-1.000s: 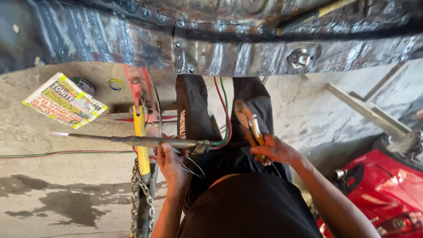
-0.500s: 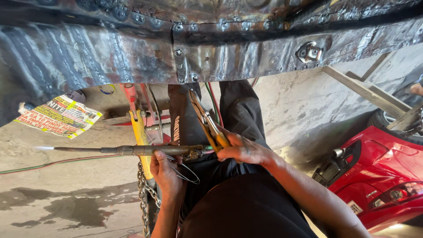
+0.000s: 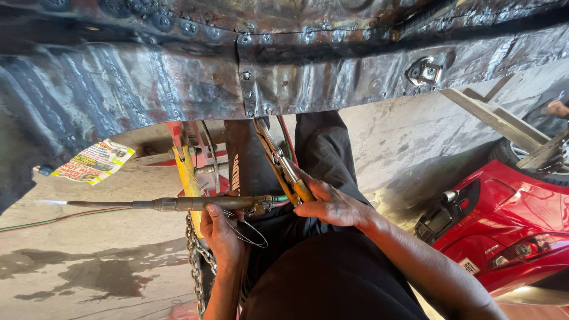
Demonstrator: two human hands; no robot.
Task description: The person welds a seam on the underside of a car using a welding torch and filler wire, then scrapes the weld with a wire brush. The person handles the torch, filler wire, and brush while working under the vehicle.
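Yellow-handled locking pliers (image 3: 283, 169) are up now, nose touching the blackened riveted metal panel (image 3: 261, 77) overhead, the right hand (image 3: 332, 204) clenched round their handle. The left hand (image 3: 220, 228) grips the long brass welding torch (image 3: 178, 204), flame pointing left, held level as before.

Daylight, bright overall. Metal panel (image 3: 284, 65) up top is the landmark: its welded face catches patchy glare w/ dark bands between. Below it, concrete floor (image 3: 106, 261) evenly lit, w/ soft shadow right under the panel. Lower right of panel, red car (image 3: 521, 213) shows shiny highlights. Torch flame (image 3: 50, 202), lower left of panel, blown out white. Focus sharp mid-frame; slight wide-angle stretch at edges.
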